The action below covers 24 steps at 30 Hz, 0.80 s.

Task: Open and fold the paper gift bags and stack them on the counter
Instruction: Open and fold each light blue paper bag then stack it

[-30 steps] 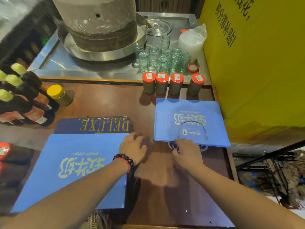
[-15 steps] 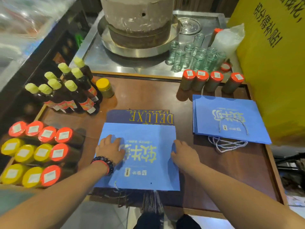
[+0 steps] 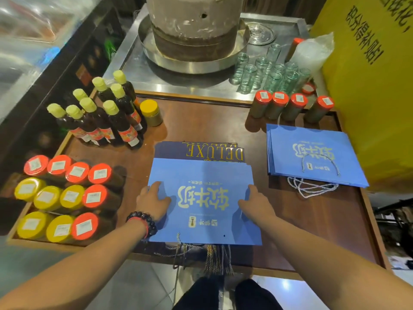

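Observation:
A flat blue paper gift bag (image 3: 202,198) with yellow lettering lies on top of a pile at the counter's front middle. Under it shows a dark navy bag (image 3: 201,151) printed DELUXE. My left hand (image 3: 152,202) grips the blue bag's left edge, thumb on top. At the bag's right edge my right hand (image 3: 254,202) holds it the same way. Cord handles (image 3: 196,251) hang over the counter's front edge. A second stack of folded blue bags (image 3: 312,157) lies at the right, its white cords (image 3: 310,186) trailing toward me.
Dark sauce bottles (image 3: 105,117) with pale caps stand at the left, with red- and yellow-lidded jars (image 3: 64,198) in front of them. Red-lidded jars (image 3: 290,106) line the back right. Behind are glasses (image 3: 268,72), a stone mill (image 3: 192,27), and a yellow sign (image 3: 371,86) at the right.
Both hands left the right stack and moved to the middle pile. They now hold the top blue bag by its two side edges. The camera swung left.

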Each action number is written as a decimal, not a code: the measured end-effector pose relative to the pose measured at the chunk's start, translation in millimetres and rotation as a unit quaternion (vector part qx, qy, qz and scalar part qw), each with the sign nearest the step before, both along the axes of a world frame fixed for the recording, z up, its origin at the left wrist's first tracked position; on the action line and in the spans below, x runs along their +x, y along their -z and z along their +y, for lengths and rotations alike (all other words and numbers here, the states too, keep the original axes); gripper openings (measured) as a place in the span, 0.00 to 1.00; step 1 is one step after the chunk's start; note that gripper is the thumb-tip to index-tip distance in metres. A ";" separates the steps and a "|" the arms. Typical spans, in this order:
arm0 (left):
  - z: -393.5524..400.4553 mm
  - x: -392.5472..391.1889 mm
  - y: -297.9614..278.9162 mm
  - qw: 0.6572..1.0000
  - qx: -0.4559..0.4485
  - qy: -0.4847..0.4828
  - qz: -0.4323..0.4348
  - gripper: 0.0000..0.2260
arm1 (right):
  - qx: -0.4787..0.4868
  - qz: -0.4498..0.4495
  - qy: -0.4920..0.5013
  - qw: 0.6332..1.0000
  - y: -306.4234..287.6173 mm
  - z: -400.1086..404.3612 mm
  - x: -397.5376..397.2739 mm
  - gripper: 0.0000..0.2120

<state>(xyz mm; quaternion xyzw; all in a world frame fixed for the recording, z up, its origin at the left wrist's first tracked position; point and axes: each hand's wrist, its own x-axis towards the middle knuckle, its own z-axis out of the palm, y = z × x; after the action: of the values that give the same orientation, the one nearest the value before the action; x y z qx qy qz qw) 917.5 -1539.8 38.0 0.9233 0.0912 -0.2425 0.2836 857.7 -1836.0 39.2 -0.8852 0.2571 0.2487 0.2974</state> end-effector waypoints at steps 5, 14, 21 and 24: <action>-5.5 -1.1 -9.9 0.998 -0.062 -0.002 -0.020 0.29 | -0.002 -0.033 0.043 0.999 -8.3 -4.4 -7.0 0.28; -44.3 -16.0 -62.8 0.971 -0.080 0.226 -0.011 0.42 | -0.031 -0.062 0.085 0.994 -32.2 -64.7 -27.0 0.18; -112.9 -35.8 -90.4 0.828 0.004 0.559 -0.042 0.40 | -0.065 0.029 0.055 0.996 -49.3 -148.6 -59.6 0.15; -149.2 -41.0 -100.0 0.830 -0.020 0.555 -0.049 0.31 | -0.075 0.057 0.055 0.994 -55.9 -178.9 -76.2 0.12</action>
<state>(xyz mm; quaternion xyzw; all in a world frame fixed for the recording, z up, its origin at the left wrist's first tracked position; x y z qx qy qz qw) 876.6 -1689.0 138.1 0.8233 -0.4554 -0.3154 0.1236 781.5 -2014.9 95.2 -0.8737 0.3399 0.2625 0.2283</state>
